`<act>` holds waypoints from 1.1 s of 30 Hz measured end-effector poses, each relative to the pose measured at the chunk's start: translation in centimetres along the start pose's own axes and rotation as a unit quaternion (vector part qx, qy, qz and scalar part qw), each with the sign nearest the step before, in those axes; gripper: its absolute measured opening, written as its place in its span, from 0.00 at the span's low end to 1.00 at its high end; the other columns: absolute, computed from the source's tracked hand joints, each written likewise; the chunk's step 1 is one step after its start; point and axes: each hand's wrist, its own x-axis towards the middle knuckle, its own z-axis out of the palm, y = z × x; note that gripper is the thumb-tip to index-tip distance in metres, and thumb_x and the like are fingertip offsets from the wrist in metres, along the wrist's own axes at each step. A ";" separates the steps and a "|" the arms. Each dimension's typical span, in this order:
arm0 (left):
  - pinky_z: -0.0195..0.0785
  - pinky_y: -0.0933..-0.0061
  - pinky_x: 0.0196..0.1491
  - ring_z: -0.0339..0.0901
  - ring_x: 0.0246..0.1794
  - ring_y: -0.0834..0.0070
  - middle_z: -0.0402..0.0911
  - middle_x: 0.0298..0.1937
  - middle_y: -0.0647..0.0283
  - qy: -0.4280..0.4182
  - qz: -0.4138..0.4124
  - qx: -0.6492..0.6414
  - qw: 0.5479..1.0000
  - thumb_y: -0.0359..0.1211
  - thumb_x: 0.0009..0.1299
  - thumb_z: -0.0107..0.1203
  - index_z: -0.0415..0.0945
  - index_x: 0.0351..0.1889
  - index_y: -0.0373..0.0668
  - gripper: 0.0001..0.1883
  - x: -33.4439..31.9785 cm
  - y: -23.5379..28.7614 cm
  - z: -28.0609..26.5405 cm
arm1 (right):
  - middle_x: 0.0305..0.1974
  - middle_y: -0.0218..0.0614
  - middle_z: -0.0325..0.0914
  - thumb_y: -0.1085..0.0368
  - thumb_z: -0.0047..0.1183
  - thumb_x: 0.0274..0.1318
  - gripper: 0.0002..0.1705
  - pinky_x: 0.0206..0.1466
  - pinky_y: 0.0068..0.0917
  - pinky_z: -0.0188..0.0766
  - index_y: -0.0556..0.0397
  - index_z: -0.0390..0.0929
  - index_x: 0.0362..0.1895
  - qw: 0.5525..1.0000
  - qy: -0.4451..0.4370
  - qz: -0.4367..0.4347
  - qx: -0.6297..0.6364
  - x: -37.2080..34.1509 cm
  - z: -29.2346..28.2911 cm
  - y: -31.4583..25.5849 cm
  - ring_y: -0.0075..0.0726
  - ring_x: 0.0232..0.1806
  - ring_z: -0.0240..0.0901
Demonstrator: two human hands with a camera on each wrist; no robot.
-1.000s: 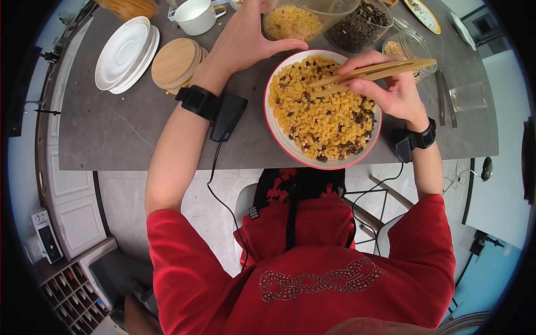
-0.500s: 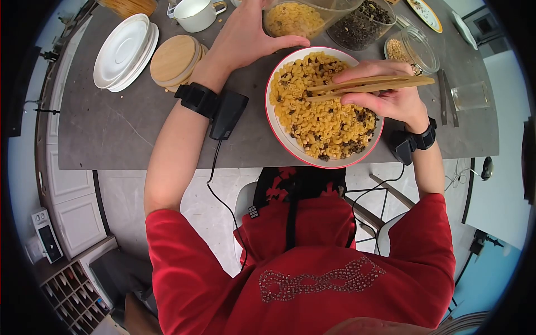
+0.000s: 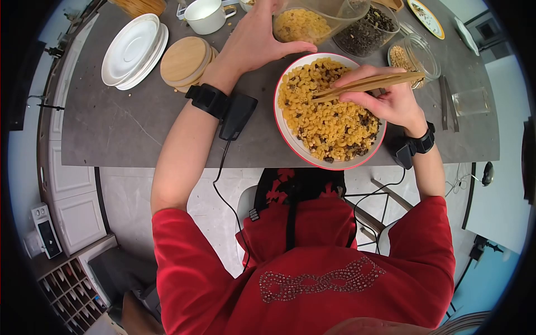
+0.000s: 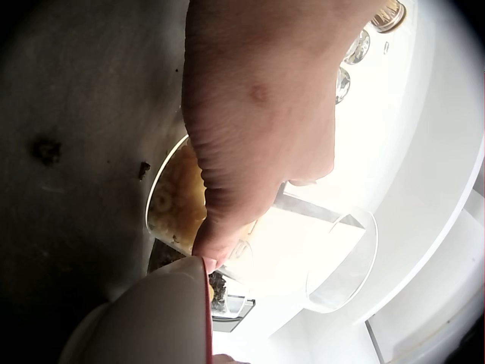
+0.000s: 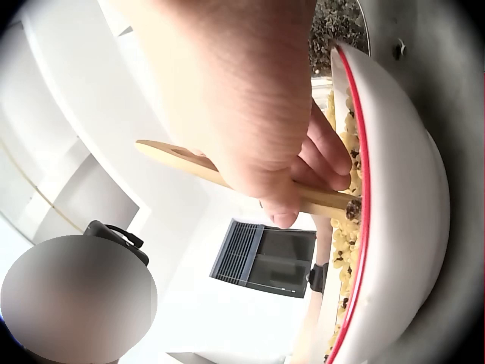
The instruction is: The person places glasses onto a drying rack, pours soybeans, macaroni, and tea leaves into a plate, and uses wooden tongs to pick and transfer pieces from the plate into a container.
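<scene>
A white bowl with a red rim (image 3: 280, 120) holds small yellow pasta (image 3: 329, 125) mixed with dark bits. My right hand (image 3: 391, 100) pinches wooden tongs (image 3: 363, 85) between thumb and fingers. The tongs' arms lie close together and their tips overlap the pasta. In the right wrist view, a dark bit (image 5: 353, 208) shows at the lower end of the tongs. My left hand (image 3: 254, 42) grips a clear container (image 3: 329, 14) of yellow pasta beside the bowl, thumb along its near side. Its other fingers are partly hidden. In the left wrist view, the thumb overlaps the bowl's rim.
Behind the bowl stands a clear container of dark dried bits (image 3: 365, 33). A glass jar (image 3: 421, 56), metal tongs (image 3: 448, 103) and an empty glass (image 3: 470, 101) lie on the right. Stacked white plates (image 3: 129, 50), wooden lids (image 3: 184, 60) and a white cup (image 3: 204, 17) are left.
The wooden tongs' arms have come together, and their tips have shifted over the pasta. The left hand keeps its place by the container. The whole head view has moved slightly.
</scene>
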 end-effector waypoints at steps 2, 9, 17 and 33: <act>0.60 0.58 0.76 0.64 0.78 0.51 0.65 0.77 0.40 -0.004 -0.016 0.007 1.000 0.46 0.59 0.81 0.51 0.78 0.32 0.59 0.0 0.2 -0.1 | 0.42 0.32 0.89 0.67 0.70 0.61 0.12 0.47 0.26 0.79 0.54 0.88 0.48 1.000 -0.001 0.008 0.000 -0.1 0.0 0.1 0.30 0.43 0.86; 0.64 0.57 0.74 0.68 0.75 0.50 0.67 0.75 0.41 0.009 -0.052 -0.004 0.999 0.49 0.59 0.80 0.52 0.78 0.34 0.59 -0.4 0.2 0.1 | 0.47 0.41 0.87 0.72 0.66 0.64 0.12 0.51 0.28 0.81 0.61 0.85 0.50 0.989 0.105 0.013 0.102 -1.0 -1.8 1.6 0.32 0.45 0.85; 0.68 0.52 0.72 0.72 0.72 0.45 0.73 0.71 0.39 0.030 -0.022 0.035 0.999 0.55 0.52 0.81 0.53 0.79 0.38 0.64 -0.6 -1.6 1.1 | 0.46 0.42 0.87 0.69 0.60 0.71 0.13 0.50 0.26 0.79 0.64 0.83 0.55 0.910 0.414 -0.007 -0.034 -0.1 -4.9 2.8 0.32 0.44 0.85; 0.68 0.54 0.72 0.72 0.72 0.47 0.73 0.71 0.41 0.021 -0.032 0.041 0.998 0.56 0.52 0.82 0.52 0.78 0.35 0.65 -0.8 -2.1 1.3 | 0.41 0.36 0.89 0.66 0.68 0.62 0.11 0.46 0.29 0.81 0.56 0.87 0.47 0.999 0.022 -0.013 -0.028 -0.3 -1.8 0.0 0.35 0.40 0.87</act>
